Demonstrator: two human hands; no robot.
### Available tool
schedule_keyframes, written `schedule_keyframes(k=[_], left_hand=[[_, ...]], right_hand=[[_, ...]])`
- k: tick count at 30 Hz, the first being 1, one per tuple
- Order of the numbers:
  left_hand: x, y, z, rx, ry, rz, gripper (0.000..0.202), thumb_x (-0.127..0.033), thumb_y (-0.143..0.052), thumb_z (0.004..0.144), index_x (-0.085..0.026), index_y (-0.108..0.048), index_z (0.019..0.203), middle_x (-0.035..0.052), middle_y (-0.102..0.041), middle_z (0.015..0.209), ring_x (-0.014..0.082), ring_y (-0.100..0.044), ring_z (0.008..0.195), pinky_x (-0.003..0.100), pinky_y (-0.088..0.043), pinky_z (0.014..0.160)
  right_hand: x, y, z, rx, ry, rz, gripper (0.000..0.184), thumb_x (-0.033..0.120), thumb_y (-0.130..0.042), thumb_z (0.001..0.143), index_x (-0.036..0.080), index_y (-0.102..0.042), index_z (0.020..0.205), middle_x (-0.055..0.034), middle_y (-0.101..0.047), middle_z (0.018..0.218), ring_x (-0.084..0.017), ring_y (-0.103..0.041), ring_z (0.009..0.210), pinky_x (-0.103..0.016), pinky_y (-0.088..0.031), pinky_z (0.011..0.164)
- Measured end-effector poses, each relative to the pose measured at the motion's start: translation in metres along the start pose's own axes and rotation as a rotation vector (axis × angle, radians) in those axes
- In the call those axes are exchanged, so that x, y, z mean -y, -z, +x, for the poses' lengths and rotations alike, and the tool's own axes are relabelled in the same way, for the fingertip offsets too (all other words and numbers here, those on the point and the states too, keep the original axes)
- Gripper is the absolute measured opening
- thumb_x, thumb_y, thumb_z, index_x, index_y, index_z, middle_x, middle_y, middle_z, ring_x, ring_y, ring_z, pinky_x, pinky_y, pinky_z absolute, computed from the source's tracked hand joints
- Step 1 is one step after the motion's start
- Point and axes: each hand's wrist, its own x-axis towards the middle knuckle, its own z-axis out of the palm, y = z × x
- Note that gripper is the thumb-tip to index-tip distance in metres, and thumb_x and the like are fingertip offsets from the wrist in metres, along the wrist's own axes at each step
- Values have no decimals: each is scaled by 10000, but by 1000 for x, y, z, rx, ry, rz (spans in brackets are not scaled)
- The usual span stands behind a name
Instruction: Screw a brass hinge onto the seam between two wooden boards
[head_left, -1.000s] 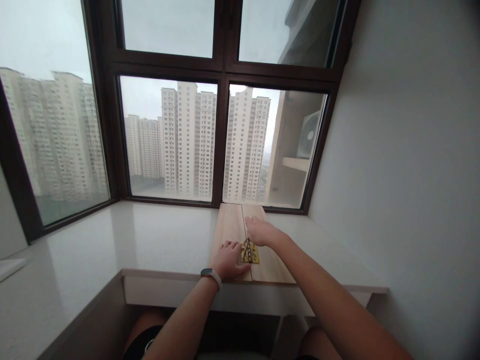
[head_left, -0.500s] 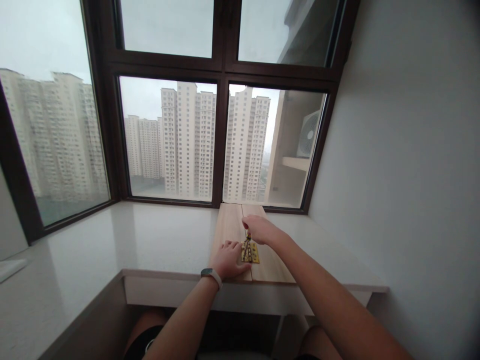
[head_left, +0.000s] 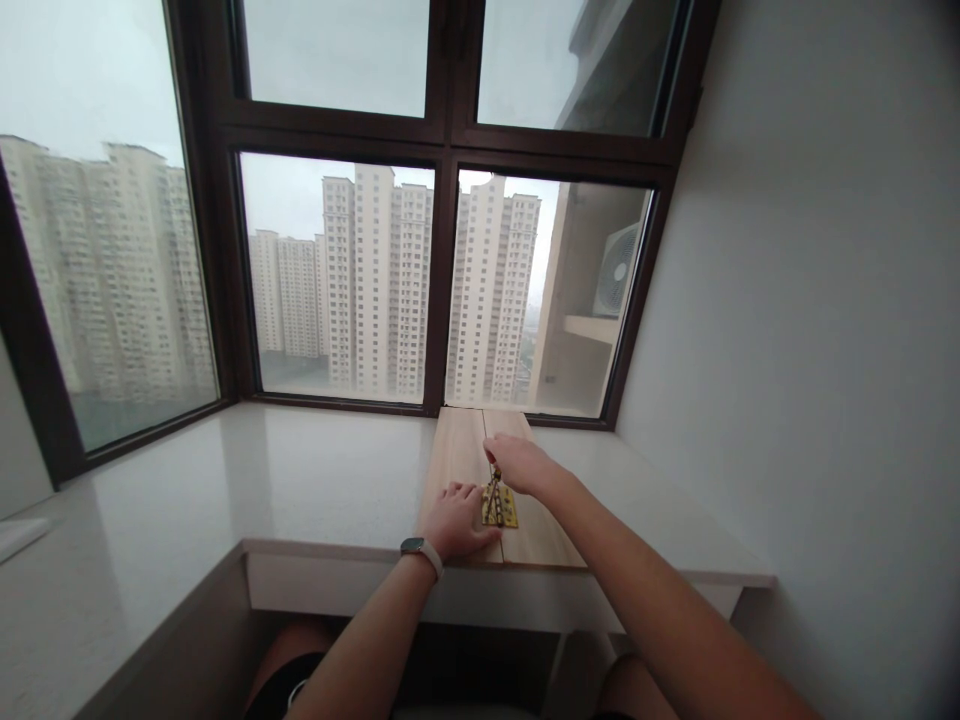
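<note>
Hinge (head_left: pixel 501 507) on planks (head_left: pixel 461 450); L hand (head_left: pixel 457 522) flat beside, R hand (head_left: pixel 523 465) w/ tool (head_left: pixel 493 484)

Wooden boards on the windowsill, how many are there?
2. The left board lies under the left hand; the right board lies against it, below the right hand, which pinches a thin tool. A brass hinge spans their seam. None seem hidden.

Head view, single entry: the scene is being viewed from the person's head, forward and downward, across the white polished stone sill (head_left: pixel 225 480) toward the dark brown framed window (head_left: pixel 446 260). The left hand (head_left: pixel 457 520) and right hand (head_left: pixel 525 465) are being framed close, low at centre. The plain white wall (head_left: pixel 810 300) is being taken in at right.
</note>
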Motion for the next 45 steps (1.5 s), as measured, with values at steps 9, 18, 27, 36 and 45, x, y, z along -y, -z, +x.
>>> schedule_keyframes(k=[9, 18, 27, 36, 45], left_hand=[[1, -4, 1, -20, -6, -6, 719, -691, -622, 780, -262, -511, 1347, 101, -586, 1318, 354, -474, 1231, 483, -353, 1058], [1, -3, 1, -9, 3, 10, 712, -693, -617, 779, -267, -522, 1341, 95, -590, 1315, 355, -474, 1226, 486, -345, 1058], [0, -1, 0, -5, -7, 8, 726, -698, -605, 786, -256, -513, 1355, 98, -583, 1330, 352, -471, 1232, 477, -350, 1053], [0, -1, 0, -17, -13, -4, 684, -696, -607, 785, -264, -531, 1309, 98, -594, 1297, 351, -481, 1215, 479, -361, 1042], [1, -3, 0, -19, -13, -6, 704, -702, -611, 781, -270, -527, 1330, 97, -589, 1310, 351, -475, 1224, 484, -356, 1048]], right_hand=[[9, 1, 1, -18, -65, -15, 305, 448, -439, 1010, 214, -622, 1079, -122, -708, 1088, -249, -662, 1009, -325, -444, 799], [11, -5, 3, 17, -100, 19, 362, 344, -446, 977, 156, -540, 1271, -206, -557, 1300, -289, -657, 1047, -383, -480, 851], [7, 4, 2, 25, 20, 52, 284, 102, -639, 794, 187, -612, 1063, -110, -631, 1150, -221, -645, 990, -272, -433, 751], [8, 7, 3, -25, -47, -15, 165, 345, -606, 938, 209, -648, 1021, -99, -704, 1084, -227, -659, 994, -285, -429, 753], [2, -3, 6, -28, -75, -41, 166, 326, -582, 955, 213, -656, 1051, -105, -704, 1095, -226, -663, 993, -291, -438, 770]])
